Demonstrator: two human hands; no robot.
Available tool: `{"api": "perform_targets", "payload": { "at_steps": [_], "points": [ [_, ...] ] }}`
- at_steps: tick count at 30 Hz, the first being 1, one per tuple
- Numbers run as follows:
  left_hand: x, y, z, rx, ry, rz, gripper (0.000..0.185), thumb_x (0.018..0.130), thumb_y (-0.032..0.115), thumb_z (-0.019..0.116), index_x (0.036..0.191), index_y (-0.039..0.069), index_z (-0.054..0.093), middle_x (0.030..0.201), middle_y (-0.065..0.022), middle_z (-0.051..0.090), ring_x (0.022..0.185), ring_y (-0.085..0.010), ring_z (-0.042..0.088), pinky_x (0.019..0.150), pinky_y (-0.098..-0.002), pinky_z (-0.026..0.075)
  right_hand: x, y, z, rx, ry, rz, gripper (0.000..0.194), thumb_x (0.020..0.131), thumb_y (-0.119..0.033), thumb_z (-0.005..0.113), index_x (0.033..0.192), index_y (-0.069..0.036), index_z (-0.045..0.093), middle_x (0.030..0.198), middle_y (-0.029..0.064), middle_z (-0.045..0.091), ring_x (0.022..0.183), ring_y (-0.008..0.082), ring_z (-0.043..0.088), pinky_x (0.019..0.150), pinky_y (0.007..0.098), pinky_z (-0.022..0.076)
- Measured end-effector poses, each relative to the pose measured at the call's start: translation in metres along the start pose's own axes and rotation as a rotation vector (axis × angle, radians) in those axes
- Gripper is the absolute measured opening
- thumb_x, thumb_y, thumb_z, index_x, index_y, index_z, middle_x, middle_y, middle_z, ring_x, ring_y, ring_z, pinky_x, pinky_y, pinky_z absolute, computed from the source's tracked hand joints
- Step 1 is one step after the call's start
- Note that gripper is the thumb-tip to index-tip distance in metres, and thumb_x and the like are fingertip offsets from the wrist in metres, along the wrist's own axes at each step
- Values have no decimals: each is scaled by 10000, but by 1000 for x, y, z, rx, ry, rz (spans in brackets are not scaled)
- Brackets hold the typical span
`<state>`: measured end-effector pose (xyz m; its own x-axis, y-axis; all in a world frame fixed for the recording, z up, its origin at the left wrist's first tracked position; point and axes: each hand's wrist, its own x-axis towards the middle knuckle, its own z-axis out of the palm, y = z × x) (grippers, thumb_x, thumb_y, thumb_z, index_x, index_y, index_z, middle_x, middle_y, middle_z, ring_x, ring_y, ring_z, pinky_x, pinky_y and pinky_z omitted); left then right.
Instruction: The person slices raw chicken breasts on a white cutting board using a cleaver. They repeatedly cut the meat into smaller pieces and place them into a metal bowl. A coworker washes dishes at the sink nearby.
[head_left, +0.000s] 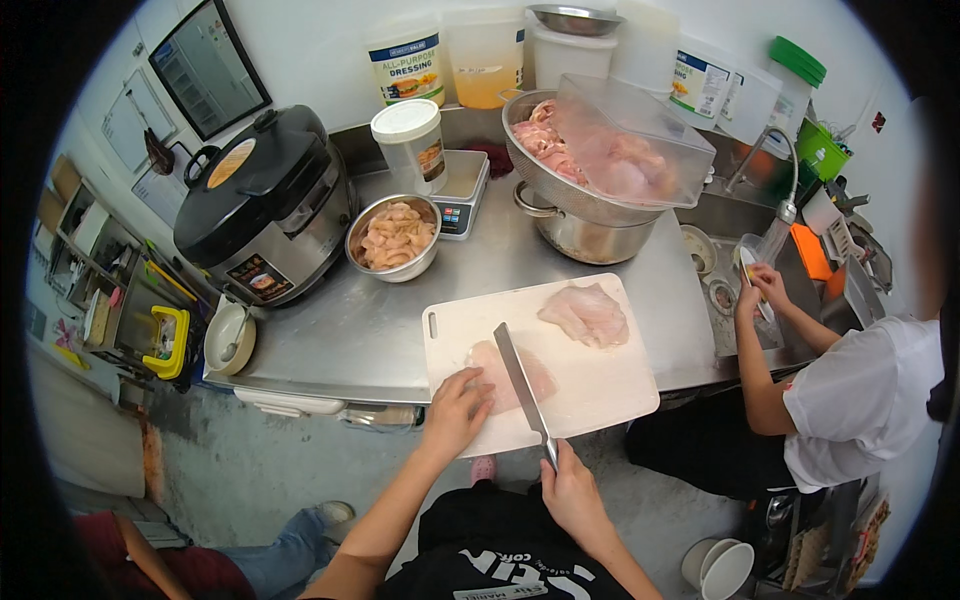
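Note:
A white cutting board (600, 382) lies on the steel counter before me, its near edge jutting past the counter edge. My right hand (574, 487) grips the handle of a long kitchen knife (520, 375), whose blade lies across a raw chicken breast piece (536, 367). The fingers of my left hand (457, 409) rest on the left side of that piece, with nothing gripped in them. A second raw chicken piece (589, 315) sits at the board's upper right. Behind the board, to the left, a steel bowl (397, 266) holds cut raw chicken pieces (395, 234).
A perforated colander (525, 169) heaped with raw chicken rests on a steel pot (596, 238), partly under a clear plastic container (637, 150). A digital scale (461, 196) and a large cooker (262, 210) stand behind. A co-worker (862, 390) washes something at the right sink; another person (172, 555) is lower left.

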<state>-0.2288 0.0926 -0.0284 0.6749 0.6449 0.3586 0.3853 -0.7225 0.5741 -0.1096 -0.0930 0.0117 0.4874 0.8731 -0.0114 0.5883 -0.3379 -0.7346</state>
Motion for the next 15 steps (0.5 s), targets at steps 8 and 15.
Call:
{"api": "perform_targets", "payload": {
  "at_steps": [8, 15],
  "points": [
    [-2, -11, 3, -1, 39, -22, 246, 787, 133, 680, 1019, 55, 654, 1172, -130, 572, 1099, -314, 537, 922, -405, 437, 2, -19, 6, -209, -80, 66, 355, 877, -133, 560, 1158, 63, 464, 857, 244, 599, 679, 424, 617, 588, 482, 516],
    [53, -24, -9, 207, -123, -152, 314, 794, 248, 673, 1018, 33, 633, 1149, -130, 549, 1067, -296, 496, 891, -398, 415, -8, 11, 4, 38, 120, 100, 341, 890, -123, 559, 1174, 41, 467, 912, 285, 606, 794, 450, 617, 658, 492, 502]
  ]
}}
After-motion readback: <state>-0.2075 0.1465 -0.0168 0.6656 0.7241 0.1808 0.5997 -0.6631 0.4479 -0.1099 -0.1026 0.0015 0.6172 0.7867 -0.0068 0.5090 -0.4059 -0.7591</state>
